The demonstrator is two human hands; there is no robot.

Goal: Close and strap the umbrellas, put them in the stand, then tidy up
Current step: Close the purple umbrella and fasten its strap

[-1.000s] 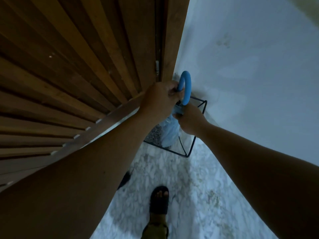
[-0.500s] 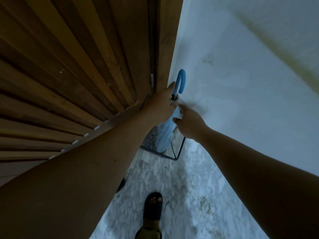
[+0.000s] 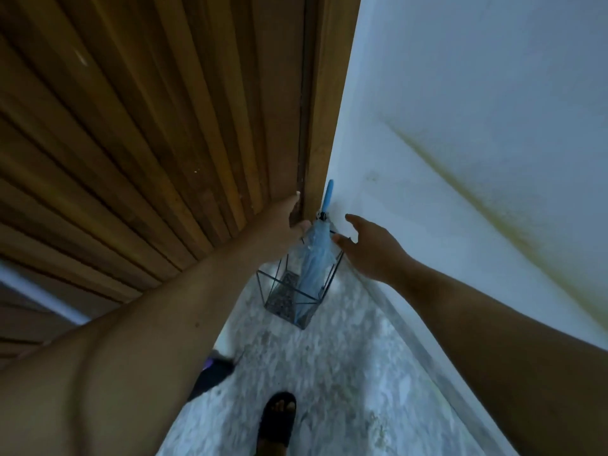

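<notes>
A closed light-blue umbrella (image 3: pixel 314 258) stands upright in a black wire stand (image 3: pixel 289 301) in the corner, its curved blue handle (image 3: pixel 327 197) pointing up. My left hand (image 3: pixel 283 225) hovers just left of the umbrella's top with fingers spread, close to the wooden wall; whether a fingertip still touches the fabric is unclear. My right hand (image 3: pixel 368 248) is open just right of the umbrella, fingers extended, holding nothing.
A slatted wooden wall (image 3: pixel 148 143) rises on the left and a white wall (image 3: pixel 477 126) on the right, meeting behind the stand. My sandalled foot (image 3: pixel 278 419) stands on the speckled stone floor (image 3: pixel 345 373). A dark object (image 3: pixel 214 373) lies by the wooden wall.
Both hands have let go of the umbrella and opened, pulling slightly apart. The umbrella now stands lower in the stand by itself.
</notes>
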